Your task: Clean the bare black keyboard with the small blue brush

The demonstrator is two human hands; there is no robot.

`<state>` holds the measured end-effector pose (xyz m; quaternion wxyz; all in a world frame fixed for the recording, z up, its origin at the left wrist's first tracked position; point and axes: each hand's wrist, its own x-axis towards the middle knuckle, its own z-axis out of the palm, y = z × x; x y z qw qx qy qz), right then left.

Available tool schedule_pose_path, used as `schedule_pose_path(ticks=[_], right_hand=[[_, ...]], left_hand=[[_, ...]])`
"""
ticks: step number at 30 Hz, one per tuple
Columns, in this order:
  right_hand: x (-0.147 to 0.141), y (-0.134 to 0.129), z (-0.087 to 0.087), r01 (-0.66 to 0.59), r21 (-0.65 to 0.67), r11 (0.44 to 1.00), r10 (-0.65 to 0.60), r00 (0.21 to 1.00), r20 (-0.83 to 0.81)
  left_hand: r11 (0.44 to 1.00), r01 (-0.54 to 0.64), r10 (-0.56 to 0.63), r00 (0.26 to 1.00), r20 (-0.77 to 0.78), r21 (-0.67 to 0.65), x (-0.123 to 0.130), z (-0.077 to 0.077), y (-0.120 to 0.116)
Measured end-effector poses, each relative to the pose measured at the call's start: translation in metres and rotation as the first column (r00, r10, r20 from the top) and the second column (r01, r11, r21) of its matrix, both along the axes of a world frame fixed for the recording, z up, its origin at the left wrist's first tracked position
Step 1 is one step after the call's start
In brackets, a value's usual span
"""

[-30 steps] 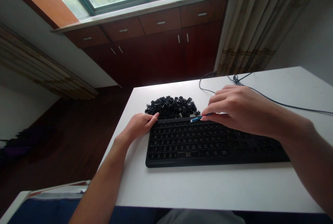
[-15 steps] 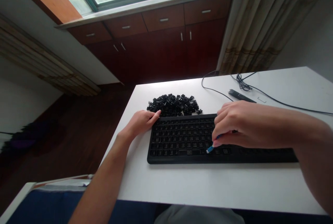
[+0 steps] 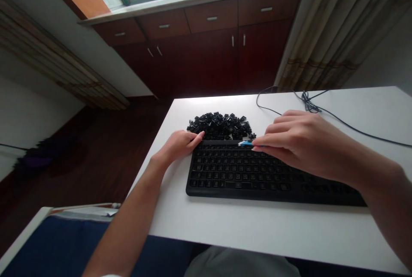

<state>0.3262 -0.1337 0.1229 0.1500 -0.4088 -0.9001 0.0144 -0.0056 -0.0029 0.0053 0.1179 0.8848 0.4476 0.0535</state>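
Your left hand lies open on the top-left corner of the black keyboard, well apart from your right hand, which pinches a small blue tool at the keyboard's top edge, just below the heap of black keycaps near the back edge of the white table.

One keyboard, one blue tool, two hands (black keycaps too many to count)
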Motion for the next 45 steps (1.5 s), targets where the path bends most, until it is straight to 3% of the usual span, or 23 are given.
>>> schedule_pose_path(ticks=[3,6,12,14,16,18,19,21,25,29,31,32,34,35,37,39,42,44,45], right_hand=[[0.001,0.001,-0.002,-0.046,-0.147,0.988,0.047,0.999,0.002],[0.004,-0.004,0.003,-0.151,-0.384,0.911,0.136,0.989,-0.065],[0.009,-0.016,0.011,-0.221,-0.501,0.837,0.172,0.975,-0.143],[0.005,-0.013,0.005,-0.175,-0.429,0.886,0.160,0.985,-0.071],[0.000,-0.007,-0.002,-0.025,-0.151,0.988,0.030,0.999,0.028],[-0.003,0.000,-0.006,0.100,0.120,0.988,-0.108,0.992,0.060],[-0.003,0.002,-0.007,0.119,0.166,0.979,-0.131,0.990,0.058],[-0.002,0.003,-0.006,0.094,0.108,0.990,-0.097,0.995,0.029],[-0.001,-0.001,0.000,-0.015,-0.158,0.987,-0.009,0.988,-0.152],[-0.009,-0.003,-0.003,-0.211,-0.431,0.877,0.115,0.964,-0.238],[-0.013,-0.004,-0.007,-0.106,-0.325,0.940,0.072,0.991,-0.114],[-0.014,-0.004,-0.007,-0.003,-0.180,0.984,-0.005,0.999,-0.044],[-0.014,-0.007,-0.006,0.165,0.105,0.981,-0.169,0.985,0.034],[-0.013,-0.009,-0.005,0.195,0.168,0.966,-0.205,0.978,0.046],[-0.010,-0.012,0.000,0.163,0.124,0.979,-0.168,0.985,0.027],[-0.007,-0.015,0.004,0.083,-0.051,0.995,-0.085,0.996,-0.033],[-0.007,-0.017,0.003,-0.085,-0.320,0.943,0.048,0.991,-0.122],[-0.009,-0.016,0.000,-0.102,-0.324,0.941,0.075,0.993,-0.093],[-0.010,-0.015,-0.002,-0.042,-0.237,0.971,0.033,0.999,-0.041]], left_hand=[[1.000,-0.004,0.004,1.000,0.009,-0.004,-0.002,-0.001,0.000],[1.000,-0.023,0.024,1.000,0.014,-0.019,-0.003,-0.002,0.000],[0.999,-0.028,0.029,0.998,0.048,-0.034,-0.004,-0.001,-0.001],[0.999,-0.027,0.029,0.998,0.052,-0.035,-0.004,-0.001,-0.002],[0.999,-0.023,0.024,0.998,0.053,-0.032,-0.004,-0.001,-0.002],[1.000,-0.016,0.017,0.999,0.052,-0.026,-0.004,-0.001,-0.002],[1.000,-0.014,0.015,0.999,0.051,-0.024,-0.004,-0.001,-0.002],[1.000,-0.014,0.015,0.998,0.054,-0.025,-0.005,-0.001,-0.002],[0.999,-0.014,0.015,0.999,0.044,-0.033,-0.005,0.001,-0.002],[0.999,-0.018,0.019,1.000,0.025,-0.029,-0.005,0.001,-0.002],[0.999,-0.019,0.019,1.000,0.023,-0.030,-0.006,0.000,-0.001],[0.999,-0.017,0.018,1.000,0.025,-0.032,-0.006,0.000,-0.001],[0.999,-0.015,0.016,0.999,0.031,-0.033,-0.007,0.000,-0.001],[0.999,-0.014,0.016,0.999,0.032,-0.034,-0.007,-0.001,-0.001],[0.999,-0.013,0.014,0.999,0.030,-0.033,-0.007,-0.001,-0.001],[0.999,-0.015,0.016,1.000,0.023,-0.028,-0.007,-0.001,-0.001],[0.999,-0.021,0.022,1.000,0.015,-0.025,-0.007,-0.001,-0.001],[0.999,-0.022,0.022,1.000,0.013,-0.025,-0.007,-0.001,-0.001],[1.000,-0.019,0.019,1.000,0.013,-0.024,-0.008,-0.001,0.000]])
